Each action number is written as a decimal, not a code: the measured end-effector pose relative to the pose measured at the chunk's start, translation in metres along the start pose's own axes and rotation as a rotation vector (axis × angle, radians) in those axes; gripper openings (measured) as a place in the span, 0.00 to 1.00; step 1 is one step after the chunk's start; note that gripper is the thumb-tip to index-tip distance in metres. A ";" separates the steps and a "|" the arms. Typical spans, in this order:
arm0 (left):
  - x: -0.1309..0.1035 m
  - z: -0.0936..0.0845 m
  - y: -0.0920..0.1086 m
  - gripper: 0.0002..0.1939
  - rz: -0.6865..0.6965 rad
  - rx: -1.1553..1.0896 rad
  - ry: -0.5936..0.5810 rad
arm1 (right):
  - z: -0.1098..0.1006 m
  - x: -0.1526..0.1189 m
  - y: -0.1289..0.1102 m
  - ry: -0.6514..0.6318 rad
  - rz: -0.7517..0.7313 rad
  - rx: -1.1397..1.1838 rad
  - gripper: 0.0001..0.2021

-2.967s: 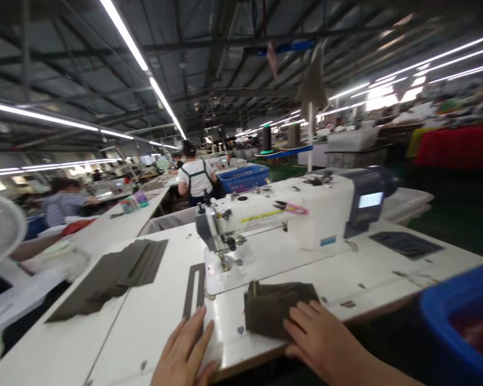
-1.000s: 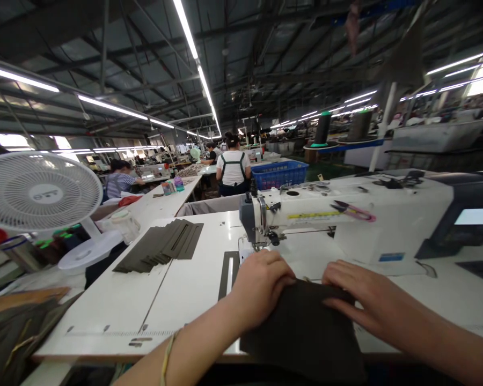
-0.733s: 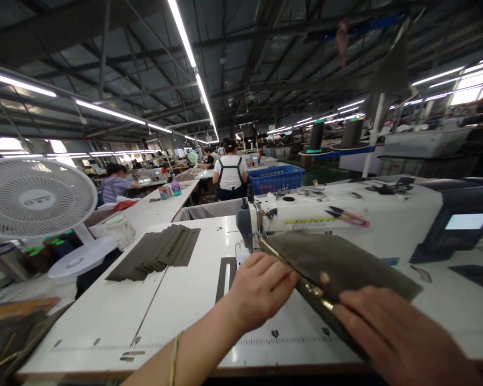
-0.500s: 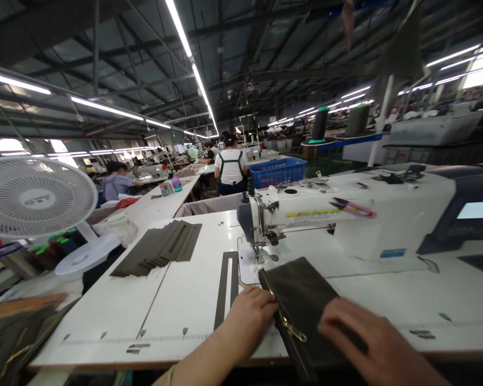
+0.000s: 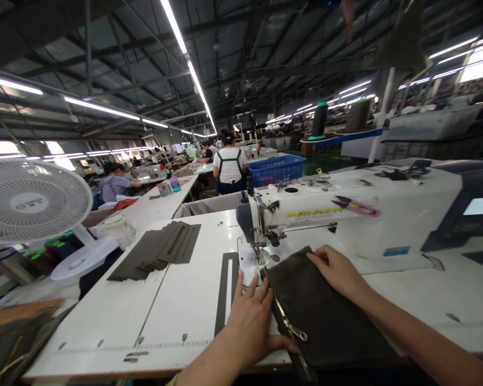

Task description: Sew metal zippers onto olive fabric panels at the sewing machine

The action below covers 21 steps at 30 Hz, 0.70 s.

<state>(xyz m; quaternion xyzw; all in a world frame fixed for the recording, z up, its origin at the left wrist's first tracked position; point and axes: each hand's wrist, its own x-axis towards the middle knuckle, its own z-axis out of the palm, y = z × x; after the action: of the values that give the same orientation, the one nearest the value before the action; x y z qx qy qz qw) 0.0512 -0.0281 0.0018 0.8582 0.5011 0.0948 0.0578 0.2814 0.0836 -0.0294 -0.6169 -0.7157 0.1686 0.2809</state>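
A dark olive fabric panel with a brass zipper (image 5: pixel 284 311) along its left side lies in front of the sewing machine (image 5: pixel 306 209). Its near end reaches the table's front edge. My left hand (image 5: pixel 251 316) rests with fingers stretched out on the zipper side, the thumb near the gold zipper pull (image 5: pixel 300 333). At the far right corner of the fabric panel (image 5: pixel 330 316), my right hand (image 5: pixel 334 268) has its fingers closed on the edge. The panel's far left corner sits just before the presser foot (image 5: pixel 261 257). Left of my left hand lies a slotted olive strip (image 5: pixel 221 300).
Overlapping slotted olive pieces (image 5: pixel 156 252) lie on the white table (image 5: pixel 177 305) at left. A white fan (image 5: pixel 34 201) stands beyond the table's left edge. Pink-handled snips (image 5: pixel 358 206) rest against the machine arm. Beyond are a blue crate (image 5: pixel 276 170) and a seated person (image 5: pixel 230 163).
My right hand has moved up and away to the panel's far corner. The panel now lies spread out wider to the right. My left hand's fingers have straightened and spread.
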 end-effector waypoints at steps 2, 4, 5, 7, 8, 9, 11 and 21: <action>0.004 -0.002 0.002 0.45 -0.004 0.040 -0.033 | 0.001 -0.004 0.003 0.025 0.006 -0.041 0.08; 0.007 -0.004 0.004 0.45 -0.016 0.074 -0.060 | 0.003 -0.009 0.007 0.021 0.024 -0.091 0.05; 0.008 -0.004 0.004 0.46 -0.019 0.082 -0.068 | 0.003 -0.010 0.009 0.013 0.036 -0.112 0.05; 0.010 -0.005 0.004 0.48 -0.017 0.079 -0.066 | 0.003 -0.010 0.013 -0.003 0.064 -0.131 0.06; 0.010 -0.005 0.004 0.49 -0.011 0.074 -0.063 | 0.003 -0.007 0.014 -0.011 0.077 -0.130 0.08; 0.011 -0.005 0.003 0.50 -0.003 0.069 -0.061 | 0.002 -0.002 0.015 -0.018 0.091 -0.127 0.10; 0.014 -0.006 0.001 0.52 0.013 0.056 -0.064 | 0.001 0.010 0.014 -0.032 0.108 -0.129 0.15; 0.023 -0.012 -0.001 0.55 -0.023 0.076 -0.177 | 0.002 0.014 -0.006 -0.019 0.072 -0.334 0.13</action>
<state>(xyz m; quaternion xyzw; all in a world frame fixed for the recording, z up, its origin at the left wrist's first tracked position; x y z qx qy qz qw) 0.0591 -0.0081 0.0153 0.8591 0.5070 -0.0011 0.0702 0.2741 0.0967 -0.0242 -0.6787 -0.7136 0.0632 0.1616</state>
